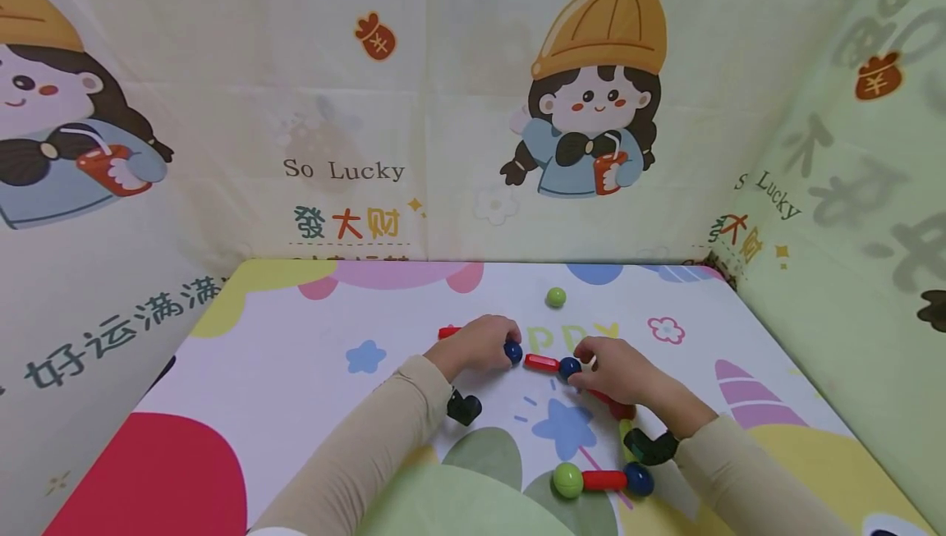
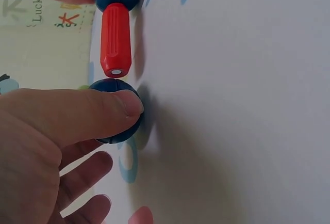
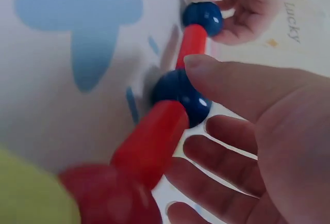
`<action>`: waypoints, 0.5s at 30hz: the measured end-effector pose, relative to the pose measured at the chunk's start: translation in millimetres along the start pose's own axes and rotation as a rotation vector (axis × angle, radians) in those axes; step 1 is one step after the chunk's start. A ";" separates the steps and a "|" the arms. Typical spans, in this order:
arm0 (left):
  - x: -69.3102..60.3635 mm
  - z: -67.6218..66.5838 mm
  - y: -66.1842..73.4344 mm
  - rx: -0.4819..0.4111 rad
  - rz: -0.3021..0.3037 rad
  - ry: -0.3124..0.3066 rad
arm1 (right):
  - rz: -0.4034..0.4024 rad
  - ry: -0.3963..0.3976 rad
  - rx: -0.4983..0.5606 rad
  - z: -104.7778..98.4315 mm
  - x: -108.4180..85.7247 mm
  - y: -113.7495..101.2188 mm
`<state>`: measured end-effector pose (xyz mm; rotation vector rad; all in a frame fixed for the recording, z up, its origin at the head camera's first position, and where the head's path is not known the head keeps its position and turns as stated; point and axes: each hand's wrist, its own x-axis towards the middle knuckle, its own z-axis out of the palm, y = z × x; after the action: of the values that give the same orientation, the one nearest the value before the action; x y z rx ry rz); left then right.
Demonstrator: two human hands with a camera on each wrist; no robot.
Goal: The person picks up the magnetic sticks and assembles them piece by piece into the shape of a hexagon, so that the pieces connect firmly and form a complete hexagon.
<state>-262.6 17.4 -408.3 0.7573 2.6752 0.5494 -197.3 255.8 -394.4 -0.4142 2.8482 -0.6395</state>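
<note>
My left hand (image 1: 484,343) pinches a blue ball (image 2: 116,133) between thumb and fingers, just above or on the tabletop. Facing it, the pale tip of a red rod (image 2: 116,38) is very close; whether they touch I cannot tell. At the rod's other end is a second blue ball (image 3: 172,87), held by my right hand (image 1: 617,368) with the thumb on it. From that ball another red rod (image 3: 152,141) runs to a red ball (image 3: 113,198). A yellow-green rod (image 1: 625,436) continues to a blue ball (image 1: 639,479), a red rod (image 1: 604,480) and a green ball (image 1: 567,480).
A loose green ball (image 1: 556,297) lies toward the back of the printed tabletop (image 1: 296,405). One more red rod (image 1: 447,332) shows partly behind my left hand. Cartoon-printed cloth (image 1: 458,109) hangs behind the table and along its sides. Dark wrist devices (image 1: 464,407) sit on both wrists.
</note>
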 end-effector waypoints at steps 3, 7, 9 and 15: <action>-0.6 0.2 1.0 -0.012 -0.007 -0.007 | 0.009 -0.003 -0.029 3.0 7.2 -3.8; -0.7 0.5 1.8 -0.006 -0.012 -0.016 | 0.013 -0.010 -0.039 5.5 11.3 -4.8; -1.0 0.3 2.2 0.005 -0.008 -0.016 | 0.014 -0.011 -0.036 6.2 11.9 -4.0; -1.8 -0.8 3.7 0.011 0.001 -0.013 | 0.014 -0.018 -0.021 7.9 12.1 0.4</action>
<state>-259.9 19.1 -405.7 0.7635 2.6682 0.5281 -206.9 249.3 -403.1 -0.4003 2.8407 -0.6007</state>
